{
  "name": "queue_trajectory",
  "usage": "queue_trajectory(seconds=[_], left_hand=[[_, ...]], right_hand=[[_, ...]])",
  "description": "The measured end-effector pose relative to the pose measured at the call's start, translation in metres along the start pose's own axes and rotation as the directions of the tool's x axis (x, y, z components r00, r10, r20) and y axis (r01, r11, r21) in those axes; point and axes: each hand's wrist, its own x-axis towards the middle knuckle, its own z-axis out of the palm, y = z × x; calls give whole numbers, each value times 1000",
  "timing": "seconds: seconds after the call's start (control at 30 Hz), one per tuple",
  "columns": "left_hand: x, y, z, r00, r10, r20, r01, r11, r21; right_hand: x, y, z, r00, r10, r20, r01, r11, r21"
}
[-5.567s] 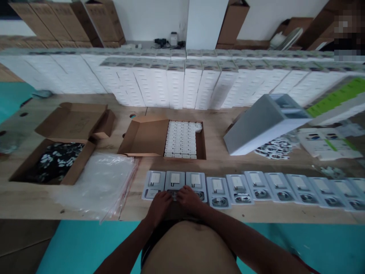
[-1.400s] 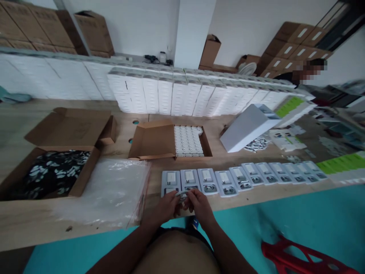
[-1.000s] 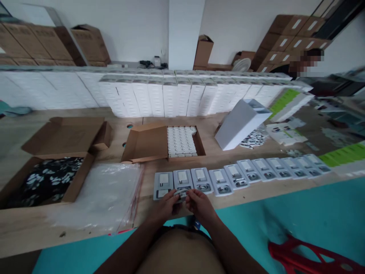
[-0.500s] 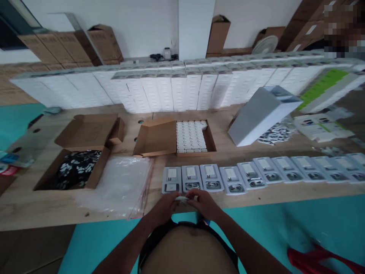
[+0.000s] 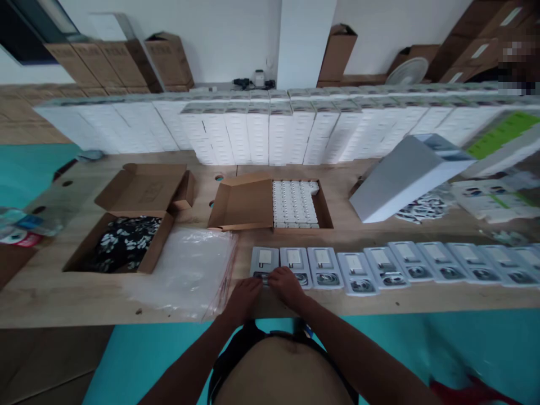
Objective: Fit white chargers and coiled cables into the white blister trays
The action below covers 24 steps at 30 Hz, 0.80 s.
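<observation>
At the near edge of the table, both my hands reach over the leftmost plastic tray [image 5: 265,257]. My left hand [image 5: 245,295] is at its lower left corner, fingers bent and pressed together. My right hand [image 5: 286,286] covers its lower right corner, fingers closed around the edge of the compartment. Between them a coiled cable [image 5: 262,275] shows in the lower compartment, mostly hidden by the fingers. A flat white piece sits in the tray's upper part. Right beside it stands another tray [image 5: 294,257] with a white piece and a coiled cable.
More filled trays [image 5: 360,274] run rightward in a row. Behind them lies an open carton of white adapters [image 5: 295,205]. Clear plastic bags [image 5: 196,270] and a carton of black-and-white items [image 5: 126,242] are at left. A tall grey stack [image 5: 396,180] leans at right, before white boxes [image 5: 278,135].
My hands have moved forward from the table edge onto the leftmost tray, bringing the coiled cable into its lower compartment. The view has turned slightly left.
</observation>
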Motion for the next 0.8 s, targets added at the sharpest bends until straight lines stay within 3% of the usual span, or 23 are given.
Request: queue_trajectory(seconds=[0.13, 0.27, 0.37, 0.47, 0.53, 0.63, 0.67, 0.7, 0.73, 0.8], left_hand=[[2, 4, 11, 999, -41, 13, 40, 996, 78], [12, 5, 10, 999, -43, 23, 41, 994, 98], [17, 0, 15, 999, -33, 23, 30, 994, 109], [11, -2, 20, 998, -1, 56, -4, 996, 90], [5, 4, 16, 998, 12, 55, -16, 997, 70], [21, 21, -9, 1000, -10, -24, 10, 1000, -2], [40, 29, -20, 1000, 20, 0, -19, 997, -70], [67, 41, -31, 986, 116, 118, -98, 984, -151], [100, 57, -40, 962, 219, 162, -188, 964, -185], [172, 107, -52, 894, 394, 213, -345, 909, -235]], right_hand=[[-9, -4, 6, 991, -128, 41, 134, 972, -193], [-7, -10, 4, 991, -85, 99, 110, 956, -273], [-4, -16, -3, 991, -77, 113, 102, 967, -235], [-23, -19, -7, 999, 19, -51, -23, 997, -71], [-58, -16, -7, 956, 224, -190, -209, 973, 98], [-135, -12, -7, 767, 585, -262, -500, 802, 327], [-161, -15, -7, 676, 694, -248, -590, 711, 383], [-184, -21, -8, 555, 796, -242, -673, 601, 431], [-204, -29, -9, 439, 863, -250, -723, 505, 472], [-232, -52, -12, 233, 926, -297, -761, 364, 536]])
